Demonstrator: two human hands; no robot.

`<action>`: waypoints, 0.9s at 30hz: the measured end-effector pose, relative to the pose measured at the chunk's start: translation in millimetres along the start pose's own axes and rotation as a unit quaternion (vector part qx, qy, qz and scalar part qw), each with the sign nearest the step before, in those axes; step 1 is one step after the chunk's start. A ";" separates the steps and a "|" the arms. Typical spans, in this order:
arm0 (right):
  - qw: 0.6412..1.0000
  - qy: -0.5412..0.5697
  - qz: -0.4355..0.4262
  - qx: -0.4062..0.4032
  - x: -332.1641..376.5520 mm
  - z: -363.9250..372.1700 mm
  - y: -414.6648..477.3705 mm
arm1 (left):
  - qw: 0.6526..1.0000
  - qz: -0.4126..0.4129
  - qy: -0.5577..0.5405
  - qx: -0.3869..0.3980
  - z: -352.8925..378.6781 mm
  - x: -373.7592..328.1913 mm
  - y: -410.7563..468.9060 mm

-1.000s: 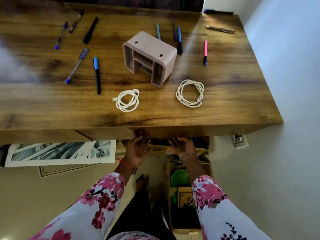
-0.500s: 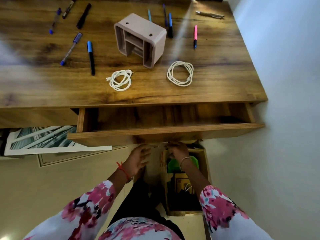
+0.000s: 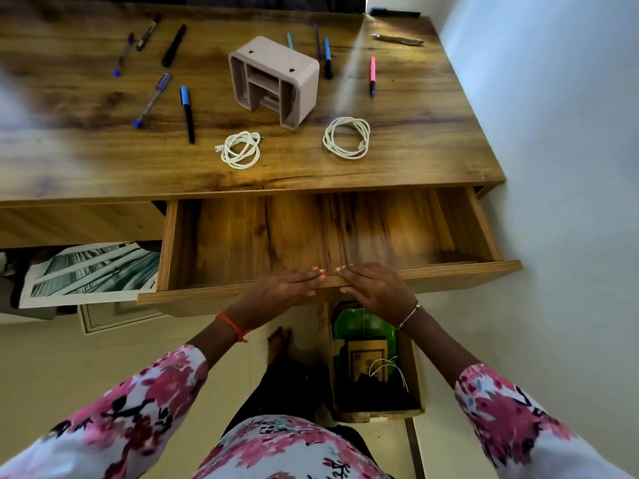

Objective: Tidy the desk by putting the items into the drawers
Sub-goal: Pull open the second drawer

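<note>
The wooden drawer under the desk stands pulled far out, and nothing lies inside it. My left hand and my right hand lie side by side over the middle of its front edge, fingers straight and pointing inward. On the desk are a beige organizer lying on its side, two coiled white cables, and several pens and markers, among them a blue-capped black marker and a pink pen.
A white wall runs along the desk's right side. On the floor below the drawer stands an open wooden box with green and dark items. A printed picture leans under the desk at left.
The drawer went from shut to pulled far out. Both hands moved from beneath its front to resting on top of its front edge.
</note>
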State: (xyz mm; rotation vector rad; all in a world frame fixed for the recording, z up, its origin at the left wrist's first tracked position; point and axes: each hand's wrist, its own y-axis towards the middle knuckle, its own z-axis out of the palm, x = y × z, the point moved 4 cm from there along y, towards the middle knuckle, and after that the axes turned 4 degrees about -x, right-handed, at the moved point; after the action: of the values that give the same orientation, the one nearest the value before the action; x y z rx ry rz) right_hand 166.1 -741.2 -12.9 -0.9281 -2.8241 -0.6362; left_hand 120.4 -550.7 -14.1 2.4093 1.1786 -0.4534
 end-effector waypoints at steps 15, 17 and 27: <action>0.999 0.028 0.007 -0.026 36.3 -8.7 -47.3 | 0.999 0.043 0.016 -0.021 11.9 -49.4 -37.1; 0.999 0.030 0.007 -0.034 43.7 -12.3 -55.9 | 0.999 0.040 0.016 -0.021 12.9 -60.1 -42.1; 0.997 0.067 0.027 -0.036 75.4 -20.1 -102.5 | 0.999 0.017 -0.030 -0.033 31.2 -101.2 -77.1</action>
State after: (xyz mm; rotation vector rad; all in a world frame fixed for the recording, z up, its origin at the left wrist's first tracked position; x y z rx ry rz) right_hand 44.3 -783.0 -14.5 -0.9309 -2.6653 -0.7683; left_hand -4.2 -591.0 -11.7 2.3399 1.1071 -0.4640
